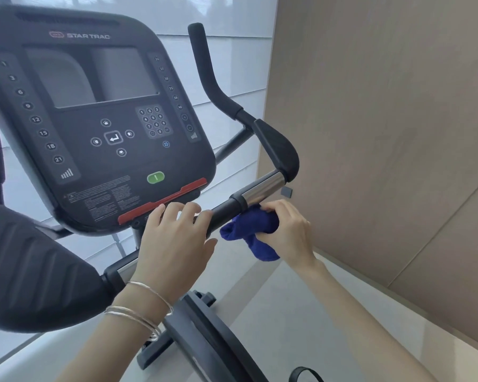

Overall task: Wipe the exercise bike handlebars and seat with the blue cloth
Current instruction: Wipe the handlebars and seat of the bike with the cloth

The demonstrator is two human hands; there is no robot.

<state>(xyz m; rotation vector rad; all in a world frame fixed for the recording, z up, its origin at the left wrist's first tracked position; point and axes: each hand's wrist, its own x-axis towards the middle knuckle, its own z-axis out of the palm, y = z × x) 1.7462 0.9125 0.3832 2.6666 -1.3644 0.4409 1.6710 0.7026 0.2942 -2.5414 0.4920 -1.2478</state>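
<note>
Gripping the black handlebar [224,209] with the left hand [174,238] — fingers curled over the top of the bar, thumb tucked beneath, closed fairly snugly around it just below the console [94,119]. Wearing thin metal bangles [138,312] at that wrist.

Clutching the blue cloth [249,230] in the right hand [284,230], fingers folded around the bunched fabric, closed on it; pressing the wad up against the underside of the bar right where the black grip meets the shiny chrome section [262,187]. Hanging loose below the fist — one tail of the cloth, with another lobe bulging out toward the left hand. Sitting close together on the same bar, the two hands, the cloth between them and not quite touching the left fingers.

Rising beyond the chrome section, a padded black elbow rest [279,150] and, above it, the upright curved grip [204,67]. Showing at the left edge, the matching pad [39,271] of the other side. Lying under the arms, the dark frame of the bike [204,340] on a pale floor [301,312]. Seat not in view.
</note>
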